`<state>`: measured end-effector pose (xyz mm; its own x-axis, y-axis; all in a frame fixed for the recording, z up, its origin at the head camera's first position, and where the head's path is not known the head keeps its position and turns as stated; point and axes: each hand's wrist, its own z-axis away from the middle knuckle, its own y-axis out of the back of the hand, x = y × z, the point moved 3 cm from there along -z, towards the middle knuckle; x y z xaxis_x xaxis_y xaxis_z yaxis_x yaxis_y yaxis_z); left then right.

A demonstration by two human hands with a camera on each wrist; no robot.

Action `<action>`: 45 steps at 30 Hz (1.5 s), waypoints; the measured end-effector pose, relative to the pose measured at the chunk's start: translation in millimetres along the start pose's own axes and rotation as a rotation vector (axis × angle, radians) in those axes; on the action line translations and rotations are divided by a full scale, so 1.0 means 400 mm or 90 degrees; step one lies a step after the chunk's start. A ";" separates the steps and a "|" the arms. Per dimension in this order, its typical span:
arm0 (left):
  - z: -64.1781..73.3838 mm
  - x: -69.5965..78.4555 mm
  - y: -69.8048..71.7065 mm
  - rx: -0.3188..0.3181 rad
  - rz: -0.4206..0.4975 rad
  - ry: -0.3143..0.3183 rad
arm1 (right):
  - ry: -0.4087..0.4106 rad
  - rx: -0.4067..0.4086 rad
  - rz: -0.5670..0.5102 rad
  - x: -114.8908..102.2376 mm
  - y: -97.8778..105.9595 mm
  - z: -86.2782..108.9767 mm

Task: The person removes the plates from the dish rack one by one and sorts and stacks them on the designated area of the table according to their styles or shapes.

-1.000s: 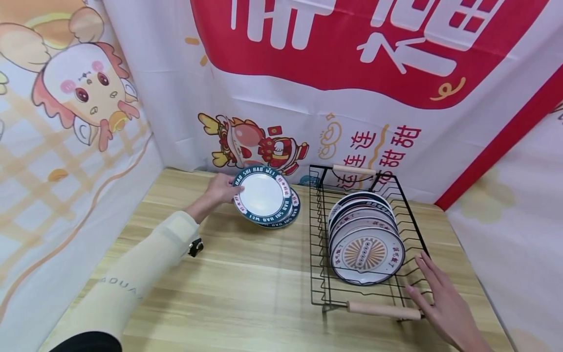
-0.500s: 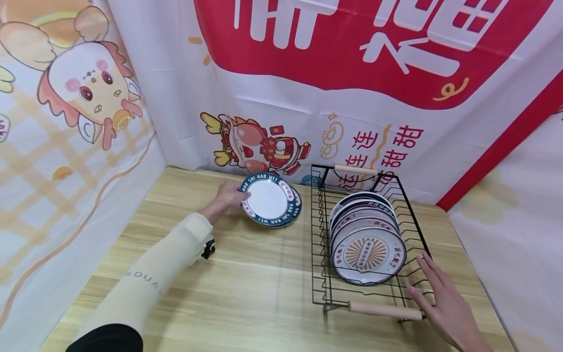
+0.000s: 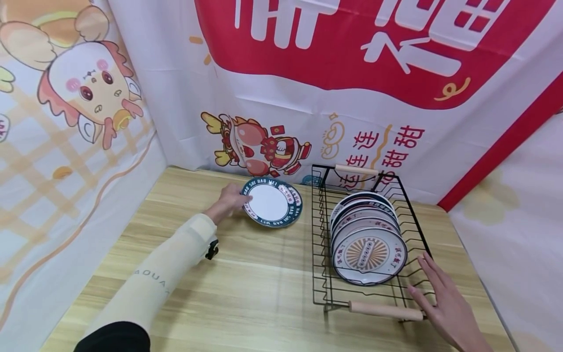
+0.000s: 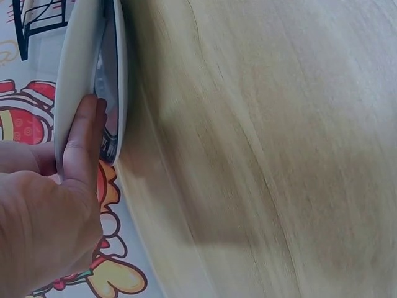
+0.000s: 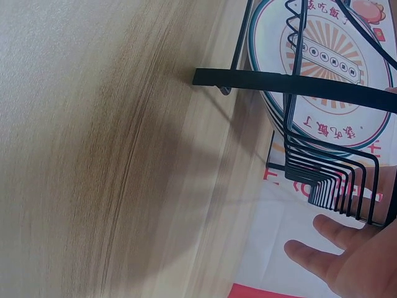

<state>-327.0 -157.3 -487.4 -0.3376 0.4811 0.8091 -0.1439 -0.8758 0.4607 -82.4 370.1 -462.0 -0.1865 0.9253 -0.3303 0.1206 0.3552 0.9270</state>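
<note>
The upper plate (image 3: 267,202) mostly hides the lower plate (image 3: 298,199).

Bright here, gentle sheen on the pale wood-grain desk (image 3: 259,278) left of the black wire rack (image 3: 412,213), shadows soft.

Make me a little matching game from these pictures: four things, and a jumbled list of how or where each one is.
1. left hand
2. right hand
3. sunburst plate
4. front handle

A. pale wood
B. propped in the wire rack
C. holding a teal-rimmed plate
D. fingers at the rack's right side

Pairs: 1-C, 2-D, 3-B, 4-A
</note>
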 end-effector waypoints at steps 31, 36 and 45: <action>0.000 0.011 -0.010 0.038 -0.409 -0.102 | -0.013 -0.007 0.010 0.013 -0.002 0.005; -0.004 0.006 -0.016 0.043 -0.434 -0.104 | -0.007 0.000 0.005 0.010 -0.003 0.004; 0.000 0.014 -0.032 0.041 -0.506 -0.122 | 0.003 0.007 -0.001 0.005 -0.005 0.002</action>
<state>-326.9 -143.4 -488.9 0.0090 0.9608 0.2772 -0.2180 -0.2687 0.9382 -82.2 371.6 -464.6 -0.1915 0.9239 -0.3312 0.1304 0.3584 0.9244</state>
